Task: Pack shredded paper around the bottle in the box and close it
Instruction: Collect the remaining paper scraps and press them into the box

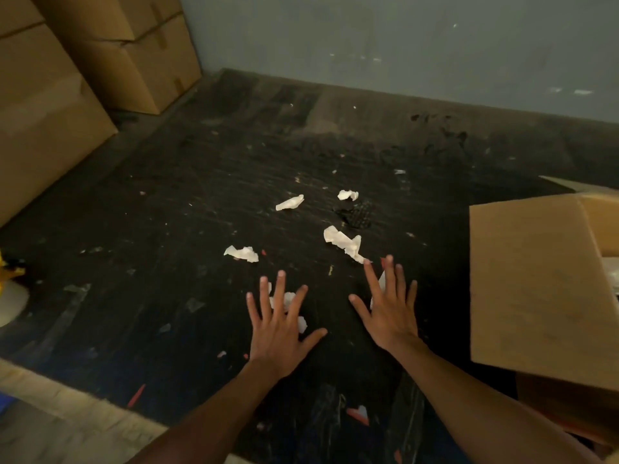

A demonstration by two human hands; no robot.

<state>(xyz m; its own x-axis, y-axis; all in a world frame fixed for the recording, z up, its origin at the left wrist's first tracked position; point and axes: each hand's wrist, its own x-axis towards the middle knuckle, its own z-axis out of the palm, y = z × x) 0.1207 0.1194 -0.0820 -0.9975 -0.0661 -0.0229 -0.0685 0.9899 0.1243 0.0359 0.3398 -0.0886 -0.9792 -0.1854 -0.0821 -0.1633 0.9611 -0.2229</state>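
Note:
Several white scraps of shredded paper (345, 242) lie scattered on a dark work surface (174, 209). My left hand (279, 326) is spread flat, palm down, over one scrap that shows between its fingers. My right hand (388, 311) is also spread flat, fingertips touching the near end of a longer scrap. At the right edge stands an open cardboard box (536, 289) with one flap raised toward me. A bit of white paper shows inside at its rim. The bottle is hidden from view.
Large stacked cardboard boxes (110, 51) fill the far left corner against a grey wall (402, 38). A yellow and white object (11, 286) pokes in at the left edge. Small bits of tape and debris dot the surface.

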